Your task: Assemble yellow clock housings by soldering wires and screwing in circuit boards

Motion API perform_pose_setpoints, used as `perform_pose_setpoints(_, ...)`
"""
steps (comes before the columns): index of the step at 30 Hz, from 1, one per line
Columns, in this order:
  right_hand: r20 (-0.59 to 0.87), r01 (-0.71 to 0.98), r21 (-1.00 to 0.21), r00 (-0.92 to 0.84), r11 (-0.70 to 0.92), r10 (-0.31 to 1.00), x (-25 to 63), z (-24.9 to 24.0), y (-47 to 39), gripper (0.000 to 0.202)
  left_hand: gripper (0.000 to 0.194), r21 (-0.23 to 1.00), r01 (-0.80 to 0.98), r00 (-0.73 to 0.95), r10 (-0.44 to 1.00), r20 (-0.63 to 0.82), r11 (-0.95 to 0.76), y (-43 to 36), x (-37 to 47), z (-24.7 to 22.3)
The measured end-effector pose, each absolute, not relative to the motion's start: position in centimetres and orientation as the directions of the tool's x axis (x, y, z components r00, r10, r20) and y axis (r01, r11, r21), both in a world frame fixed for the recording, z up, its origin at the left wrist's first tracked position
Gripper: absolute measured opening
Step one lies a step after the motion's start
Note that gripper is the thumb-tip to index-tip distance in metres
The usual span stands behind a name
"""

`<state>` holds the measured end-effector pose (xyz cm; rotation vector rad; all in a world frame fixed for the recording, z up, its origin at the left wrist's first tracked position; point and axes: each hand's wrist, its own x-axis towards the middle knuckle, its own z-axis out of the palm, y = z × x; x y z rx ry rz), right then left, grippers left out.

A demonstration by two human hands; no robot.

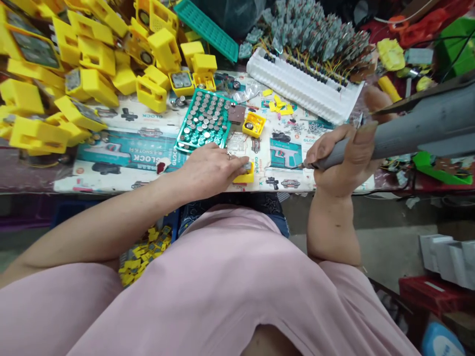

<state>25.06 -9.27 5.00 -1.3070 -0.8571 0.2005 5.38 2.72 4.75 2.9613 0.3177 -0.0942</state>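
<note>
My right hand (343,153) is wrapped round a grey electric screwdriver (393,131). Its thin bit points left, just above the printed sheet on the table. Close to the table's front edge, my left hand (215,170) grips a small yellow plastic case (245,176) with its fingertips, which partly cover it. A grey part shows in the top of that case. Just beyond the left hand lies a green tray (180,141) with many round silver button cells. Another yellow case (254,124), open side up, stands to the right of the tray, beside a small brown block (236,114).
Yellow cases (98,54) are heaped at the back left. A white foam rack (304,86) holds wired parts, with grey-green pieces (315,34) piled behind it. Small yellow pieces (280,107) and loose screws (309,127) lie before it. Below the table is a bin of yellow parts (146,254).
</note>
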Motion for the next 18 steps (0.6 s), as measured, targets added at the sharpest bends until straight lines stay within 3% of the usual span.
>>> perform_pose_setpoints(3, 0.517, 0.339, -0.849, 0.689, 0.405, 0.508, 24.6, 5.2, -9.3, 0.048, 0.045, 0.135, 0.210, 0.978, 0.210, -0.013, -0.968, 2.0, 5.0, 4.6)
perform_pose_setpoints(7, 0.450, 0.365, -0.893, 0.700, 0.264, 0.554, 24.4, 5.2, -9.4, 0.054, 0.045, 0.097, 0.209, 0.958, 0.223, 0.179, -0.973, 1.2, 4.8, 3.4)
perform_pose_setpoints(12, 0.404, 0.368, -0.911, 0.719, 0.184, 0.565, 24.5, 5.2, -9.5, 0.060, 0.034, 0.137, 0.186, 0.940, 0.217, 0.264, -0.973, 1.5, 5.1, 1.9)
perform_pose_setpoints(15, 0.405, 0.353, -0.913, 0.715, 0.206, 0.569, 24.5, 5.2, -9.6, 0.061, 0.035, 0.287, 0.236, 0.896, 0.322, 0.304, -0.928, 2.0, 5.4, 1.9)
perform_pose_setpoints(18, 0.420, 0.327, -0.908, 0.715, 0.263, 0.559, 24.6, 5.4, -9.6, 0.056, 0.038, 0.565, 0.191, 0.848, 0.424, 0.317, -0.803, 2.4, 5.8, 2.7)
